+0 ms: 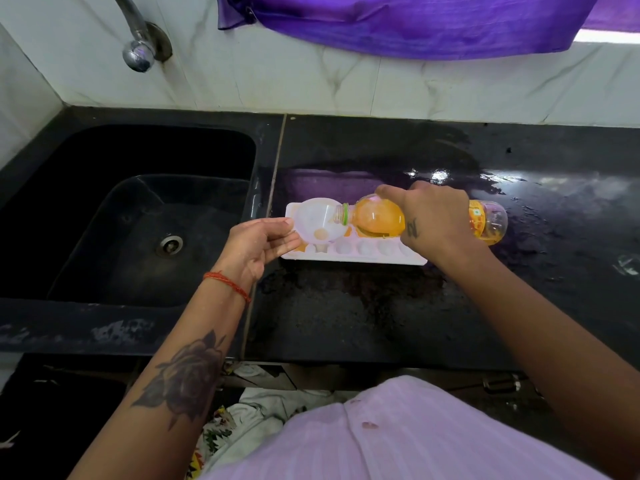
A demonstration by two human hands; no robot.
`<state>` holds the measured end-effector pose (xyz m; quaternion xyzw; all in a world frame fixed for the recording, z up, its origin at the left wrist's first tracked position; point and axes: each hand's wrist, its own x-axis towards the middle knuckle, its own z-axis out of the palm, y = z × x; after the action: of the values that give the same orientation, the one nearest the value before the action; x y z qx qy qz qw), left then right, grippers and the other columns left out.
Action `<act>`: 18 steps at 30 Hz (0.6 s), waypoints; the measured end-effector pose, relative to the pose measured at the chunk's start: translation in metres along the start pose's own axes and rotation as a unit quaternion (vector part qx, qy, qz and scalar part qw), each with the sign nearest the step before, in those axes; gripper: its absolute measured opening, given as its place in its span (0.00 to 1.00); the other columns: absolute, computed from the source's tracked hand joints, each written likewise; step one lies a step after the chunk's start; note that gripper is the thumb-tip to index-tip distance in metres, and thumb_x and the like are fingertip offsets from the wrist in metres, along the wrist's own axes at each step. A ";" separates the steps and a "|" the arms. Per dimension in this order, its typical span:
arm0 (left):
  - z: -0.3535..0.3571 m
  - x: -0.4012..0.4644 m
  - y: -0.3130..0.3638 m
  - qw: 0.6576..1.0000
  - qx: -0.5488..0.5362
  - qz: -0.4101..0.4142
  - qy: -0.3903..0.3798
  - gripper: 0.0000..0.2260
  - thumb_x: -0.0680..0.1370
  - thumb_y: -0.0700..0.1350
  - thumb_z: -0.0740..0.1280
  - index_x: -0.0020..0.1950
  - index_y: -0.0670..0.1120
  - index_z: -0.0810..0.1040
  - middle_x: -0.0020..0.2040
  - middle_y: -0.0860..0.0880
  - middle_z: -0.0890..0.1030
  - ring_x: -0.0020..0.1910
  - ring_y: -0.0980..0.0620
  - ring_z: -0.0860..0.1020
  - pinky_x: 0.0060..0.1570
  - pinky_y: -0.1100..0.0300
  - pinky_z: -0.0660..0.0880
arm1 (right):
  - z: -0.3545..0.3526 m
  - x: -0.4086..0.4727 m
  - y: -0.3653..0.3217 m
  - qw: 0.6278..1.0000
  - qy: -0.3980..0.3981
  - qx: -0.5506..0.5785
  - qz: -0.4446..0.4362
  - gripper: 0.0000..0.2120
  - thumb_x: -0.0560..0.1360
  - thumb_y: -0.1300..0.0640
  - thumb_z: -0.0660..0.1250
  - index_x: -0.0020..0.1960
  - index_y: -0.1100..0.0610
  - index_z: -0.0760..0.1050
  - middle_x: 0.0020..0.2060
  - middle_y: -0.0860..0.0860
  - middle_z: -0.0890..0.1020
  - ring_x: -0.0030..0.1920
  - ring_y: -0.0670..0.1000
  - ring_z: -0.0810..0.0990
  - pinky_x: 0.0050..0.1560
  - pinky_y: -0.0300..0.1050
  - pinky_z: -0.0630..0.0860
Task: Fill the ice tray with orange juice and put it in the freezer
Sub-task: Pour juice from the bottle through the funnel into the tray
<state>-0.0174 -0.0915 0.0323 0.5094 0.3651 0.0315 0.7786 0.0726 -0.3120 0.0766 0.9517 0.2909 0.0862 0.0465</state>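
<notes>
Two hands: both busy over the tray.
Sink (138,216): left of the counter (346,306).
Left hand (258,245): pinches a white funnel (317,220) above the tray's left end.
Ice tray (349,252): flat on the counter.
Right hand (433,220): wrapped around the juice bottle (379,218), tipped with its mouth in the funnel.

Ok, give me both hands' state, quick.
Left hand: pinches the rim of the white funnel over the ice tray.
Right hand: grips the tilted juice bottle.
</notes>
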 end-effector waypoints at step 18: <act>-0.001 0.002 0.003 1.000 -0.004 0.007 -0.008 0.02 0.72 0.32 0.69 0.42 0.37 0.79 0.30 0.44 0.84 0.31 0.51 0.84 0.29 0.63 0.79 | 0.001 0.000 0.002 0.999 -0.005 0.032 0.018 0.29 0.68 0.55 0.71 0.66 0.41 0.66 0.42 0.52 0.77 0.45 0.59 0.79 0.37 0.43 0.64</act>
<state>-0.0159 -0.0889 0.0335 0.5088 0.3554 0.0347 0.7833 0.0742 -0.3135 0.0763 0.9583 0.2759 0.0732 0.0157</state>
